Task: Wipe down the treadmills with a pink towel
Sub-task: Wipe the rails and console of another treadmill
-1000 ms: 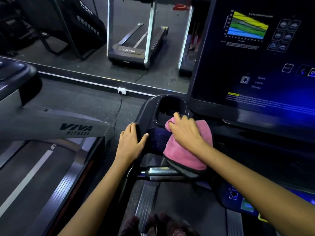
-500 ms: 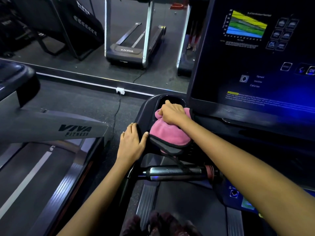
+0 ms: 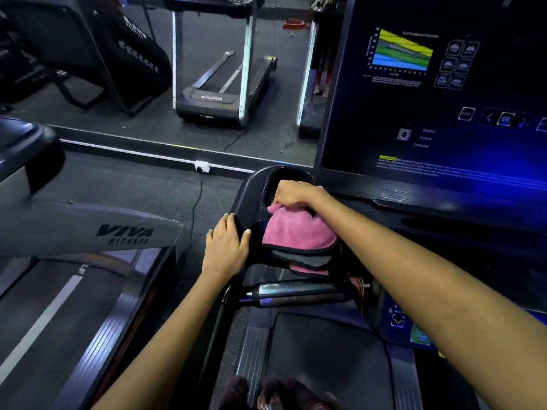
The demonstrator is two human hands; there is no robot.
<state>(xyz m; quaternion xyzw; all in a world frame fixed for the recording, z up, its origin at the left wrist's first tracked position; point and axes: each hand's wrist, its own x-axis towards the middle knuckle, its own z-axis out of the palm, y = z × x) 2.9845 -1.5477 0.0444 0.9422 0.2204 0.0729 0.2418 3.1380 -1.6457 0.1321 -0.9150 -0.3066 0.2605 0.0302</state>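
Pink towel sits bunched under the right hand, which grips its upper fold with curled fingers at the near lip of the cup holder, on the console tray of the treadmill. Just left of that hand, the left hand rests with straight fingers over the tray's outer edge, thumb spread toward the cloth, holding nothing. The likeliest slip, as I judge it, is the loose lower folds: they hang off the tray toward the metal grip bar below the wrist, and a hard push could snag them or leave the recess only half wiped. The lit screen stands just right of the knuckles, so a wide sweep might brush its controls. As for containers, the cup holder beyond the fingertips looks dark and I cannot tell whether anything lies in it.
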